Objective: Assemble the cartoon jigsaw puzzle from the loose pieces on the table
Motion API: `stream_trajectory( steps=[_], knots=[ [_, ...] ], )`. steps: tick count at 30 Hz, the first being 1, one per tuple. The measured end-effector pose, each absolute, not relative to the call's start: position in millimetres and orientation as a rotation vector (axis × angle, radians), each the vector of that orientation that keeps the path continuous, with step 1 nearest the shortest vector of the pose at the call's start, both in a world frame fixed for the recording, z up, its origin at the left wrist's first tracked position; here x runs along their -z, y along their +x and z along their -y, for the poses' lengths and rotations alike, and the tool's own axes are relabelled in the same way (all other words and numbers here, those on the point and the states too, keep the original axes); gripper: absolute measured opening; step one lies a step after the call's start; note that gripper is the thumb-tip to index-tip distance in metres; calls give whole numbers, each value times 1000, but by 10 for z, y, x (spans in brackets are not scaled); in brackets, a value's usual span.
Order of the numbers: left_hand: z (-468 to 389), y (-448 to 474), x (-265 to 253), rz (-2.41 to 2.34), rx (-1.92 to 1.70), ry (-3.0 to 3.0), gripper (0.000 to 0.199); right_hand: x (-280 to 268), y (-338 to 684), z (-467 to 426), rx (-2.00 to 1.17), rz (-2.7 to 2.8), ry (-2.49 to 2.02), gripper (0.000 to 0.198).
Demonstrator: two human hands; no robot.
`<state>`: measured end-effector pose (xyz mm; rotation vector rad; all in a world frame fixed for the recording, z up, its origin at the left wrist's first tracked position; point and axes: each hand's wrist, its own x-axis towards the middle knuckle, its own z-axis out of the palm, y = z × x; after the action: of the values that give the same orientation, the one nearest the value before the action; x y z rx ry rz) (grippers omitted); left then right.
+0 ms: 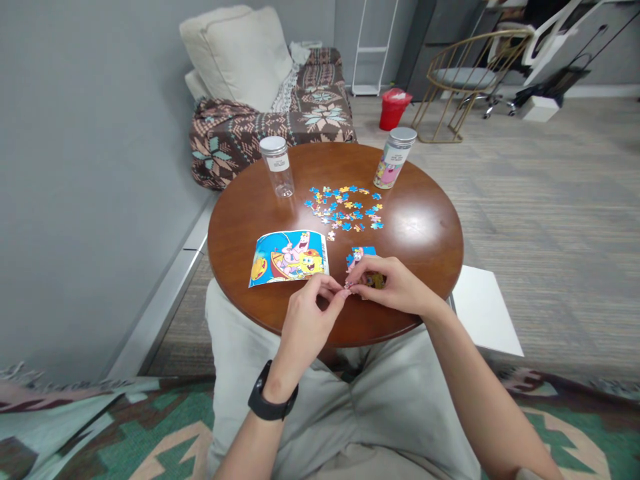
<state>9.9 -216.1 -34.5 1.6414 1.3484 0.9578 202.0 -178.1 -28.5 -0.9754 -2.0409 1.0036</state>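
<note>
Puzzle, partly joined, lies near the table's near edge, right of its middle, mostly beneath the right hand. Its blue-and-pink top shows just beyond that hand's fingers, and a yellow-brown portion shows between the index finger and thumb. The left hand comes over the near edge from the left, its fingertips just beside the puzzle's left side.

Both hands are narrowed to a pinch, index finger and thumb drawn close, and their tips meet in front of the puzzle. A small pinkish bit shows at the meeting point; it is too small to tell whether it is a piece or which hand grips it. The right hand arches over the puzzle, but whether its fingers press on it cannot be told.

Left of the puzzle, the picture sheet lies flat near the near edge, its lower right corner just beside the left hand. Loose pieces are scattered from the middle toward the far edge, between a clear jar on the left and a printed jar on the right, both upright.

The right hand hides much of the puzzle, so its outline and number of joined pieces cannot be made out. Both forearms are cut off by the lower border of the view.
</note>
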Motion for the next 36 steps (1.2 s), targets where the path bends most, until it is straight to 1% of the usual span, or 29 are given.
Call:
stream_trajectory(
  steps=[9,12,16,21,29,36],
  knots=[
    [2122,199,338,-1366,-1005,1559,9,296,2019,1763,-1032,1968,-1058,13],
    [2118,243,292,-1409,-966,1627,9,326,2023,1758,-1039,1922,-1096,14],
    [2117,274,281,-1451,-958,1777,9,359,2021,1762,-1083,1802,-1144,21],
    [2112,273,299,-1414,-1003,1687,9,344,2014,1755,-1004,1818,-1170,27],
    [2085,298,281,-1408,-1012,1648,7,374,2026,1735,-1050,1887,-1162,25],
    [2021,267,311,-1471,-997,1729,9,367,2041,1723,-905,1795,-1243,23]
  ],
)
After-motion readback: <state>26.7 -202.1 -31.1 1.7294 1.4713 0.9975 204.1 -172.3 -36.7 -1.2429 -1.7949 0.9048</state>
